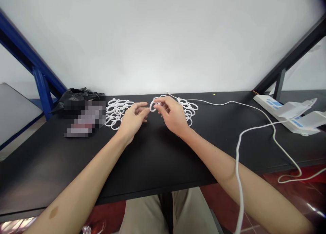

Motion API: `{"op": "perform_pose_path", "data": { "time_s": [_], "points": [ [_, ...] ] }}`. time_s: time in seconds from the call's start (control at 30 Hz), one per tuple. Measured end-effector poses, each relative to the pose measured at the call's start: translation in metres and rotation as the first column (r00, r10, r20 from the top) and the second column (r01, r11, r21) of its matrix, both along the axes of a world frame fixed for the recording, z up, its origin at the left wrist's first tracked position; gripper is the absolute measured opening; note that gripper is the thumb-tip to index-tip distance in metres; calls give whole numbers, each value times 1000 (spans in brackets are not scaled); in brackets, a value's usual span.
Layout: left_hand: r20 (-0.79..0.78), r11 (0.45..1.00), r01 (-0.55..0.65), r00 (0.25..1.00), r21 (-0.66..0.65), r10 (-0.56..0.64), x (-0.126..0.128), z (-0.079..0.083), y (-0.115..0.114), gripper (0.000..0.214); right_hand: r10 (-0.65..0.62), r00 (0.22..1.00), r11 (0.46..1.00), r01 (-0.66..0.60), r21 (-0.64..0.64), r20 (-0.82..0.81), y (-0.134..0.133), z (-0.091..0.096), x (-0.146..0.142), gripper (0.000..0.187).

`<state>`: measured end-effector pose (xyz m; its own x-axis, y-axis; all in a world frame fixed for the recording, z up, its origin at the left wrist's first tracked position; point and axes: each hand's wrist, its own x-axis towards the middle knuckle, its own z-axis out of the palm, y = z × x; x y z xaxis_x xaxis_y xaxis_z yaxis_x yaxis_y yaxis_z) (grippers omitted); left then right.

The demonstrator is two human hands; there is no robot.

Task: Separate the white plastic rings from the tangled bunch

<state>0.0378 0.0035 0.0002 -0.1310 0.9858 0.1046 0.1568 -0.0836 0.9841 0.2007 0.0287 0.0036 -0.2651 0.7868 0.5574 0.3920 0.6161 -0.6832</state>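
Observation:
White plastic rings with small eyelets lie in two heaps on the black tabletop (pixel 152 166). My right hand (pixel 174 115) pinches one white ring (pixel 152 107) between thumb and fingers, above the table's middle. Behind and beside that hand is the right heap of rings (pixel 193 108), partly covered by it. My left hand (pixel 133 118) is just left of the held ring, its fingers loosely spread with nothing visible in them. The left heap of rings (pixel 112 113) lies beside it, partly hidden behind the hand.
A black plastic bag (pixel 77 93) and a blurred-out item (pixel 86 120) are at the left. A white cable (pixel 238 159) loops over the right side and across my right forearm. White devices with blue labels (pixel 282 113) stand far right. A pale wall (pixel 163 40) rises behind.

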Motion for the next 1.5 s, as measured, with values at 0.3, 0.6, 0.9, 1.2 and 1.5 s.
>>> {"op": "perform_pose_path", "data": {
  "time_s": [0.3,0.6,0.9,1.2,1.5],
  "points": [
    [-464,977,190,877,101,-122,12,5,-14,36,59,998,998,-60,2,36,0,2,2,21],
    [-500,986,145,862,87,-83,11,3,-12,34,56,998,993,-51,-107,36,2,3,2,19],
    [-670,967,20,725,255,162,-4,-2,1,34,-115,983,990,124,-61,144,6,-2,5,25],
    [-854,929,-109,369,353,367,-38,-10,25,46,-367,671,927,320,195,645,21,-11,0,32],
    [-910,942,-90,244,323,335,-40,-18,26,52,-237,533,971,162,177,813,39,-14,-20,60]
  ]
}}
